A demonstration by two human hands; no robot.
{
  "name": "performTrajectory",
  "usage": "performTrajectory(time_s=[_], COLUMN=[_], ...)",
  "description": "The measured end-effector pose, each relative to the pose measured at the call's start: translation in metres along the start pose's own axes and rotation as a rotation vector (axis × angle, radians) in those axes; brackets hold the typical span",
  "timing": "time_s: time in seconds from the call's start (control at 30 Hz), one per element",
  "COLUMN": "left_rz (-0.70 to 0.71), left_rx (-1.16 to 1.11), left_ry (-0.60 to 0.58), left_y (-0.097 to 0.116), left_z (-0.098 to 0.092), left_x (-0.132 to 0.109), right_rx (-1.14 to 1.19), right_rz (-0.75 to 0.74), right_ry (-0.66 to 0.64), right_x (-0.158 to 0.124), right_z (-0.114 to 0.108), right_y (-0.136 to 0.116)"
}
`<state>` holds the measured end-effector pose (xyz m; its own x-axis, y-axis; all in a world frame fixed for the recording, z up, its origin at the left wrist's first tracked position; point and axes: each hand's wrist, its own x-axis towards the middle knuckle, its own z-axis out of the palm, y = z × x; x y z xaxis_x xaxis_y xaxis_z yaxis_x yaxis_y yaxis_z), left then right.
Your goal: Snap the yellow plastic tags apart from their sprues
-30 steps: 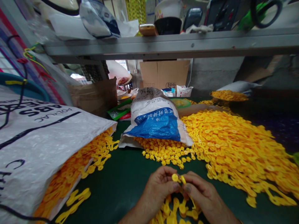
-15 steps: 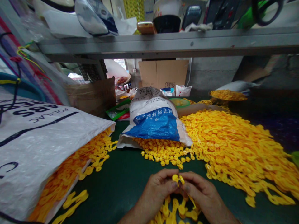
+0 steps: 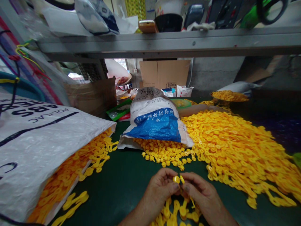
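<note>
My left hand (image 3: 157, 190) is closed, pinching a small round yellow plastic cap (image 3: 176, 179) between thumb and forefinger. Right beside it, my right hand (image 3: 202, 192) pinches the ring end of a yellow plastic strap piece (image 3: 182, 179). Part of that strap shows below the right fingers. The two pieces meet or nearly meet; whether they touch I cannot tell. Under both hands lies a small heap of yellow strap pieces (image 3: 175, 212), partly hidden by the wrists. Loose yellow caps (image 3: 168, 156) spill from a white and blue sack (image 3: 156, 124) just beyond my hands.
A large pile of yellow strap pieces (image 3: 237, 147) covers the right of the dark green table (image 3: 113, 188). At left, a white sack (image 3: 44, 138) lies open with more yellow pieces. A grey metal shelf beam (image 3: 150, 44) crosses above. Cardboard boxes (image 3: 164, 73) stand behind.
Both hands stay together in almost the same place, slightly higher. The ring end in my right hand has tilted and come a little closer to the cap.
</note>
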<state>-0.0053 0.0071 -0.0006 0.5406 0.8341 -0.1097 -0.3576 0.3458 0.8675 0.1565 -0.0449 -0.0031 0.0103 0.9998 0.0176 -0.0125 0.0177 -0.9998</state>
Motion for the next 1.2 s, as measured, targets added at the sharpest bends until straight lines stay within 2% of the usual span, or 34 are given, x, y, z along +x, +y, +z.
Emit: performTrajectory(time_s=[0.4,0.53,0.7,0.9,1.03,1.2], left_rz=[-0.009,-0.053,-0.103,-0.133,-0.110,-0.133], left_rx=[-0.001,-0.068,-0.183,-0.236,-0.272,-0.286], left_ry=[0.018,0.090,0.076,0.114,0.070,0.062], left_y=[-0.0033,-0.0015,0.0008,0.0008,0.0019,0.0018], left_z=[-0.0011,-0.0012,0.0006,-0.0023,-0.0041,0.0000], left_x=[0.0006,-0.0001,-0.0020,-0.0024,0.0000,-0.0013], right_rx=[-0.181,-0.117,0.008,0.123,0.174,0.097], right_rz=[-0.054,0.005,0.033,0.061,0.041,-0.037], right_ry=[0.035,0.068,0.022,-0.011,-0.043,-0.015], right_x=[0.0001,0.0004,-0.0002,-0.0007,0.0000,0.0017], right_z=[-0.0007,-0.0023,0.0006,0.0035,0.0024,0.0038], right_y=[0.0018,0.0065,0.0045,0.0014,0.0002,-0.0029])
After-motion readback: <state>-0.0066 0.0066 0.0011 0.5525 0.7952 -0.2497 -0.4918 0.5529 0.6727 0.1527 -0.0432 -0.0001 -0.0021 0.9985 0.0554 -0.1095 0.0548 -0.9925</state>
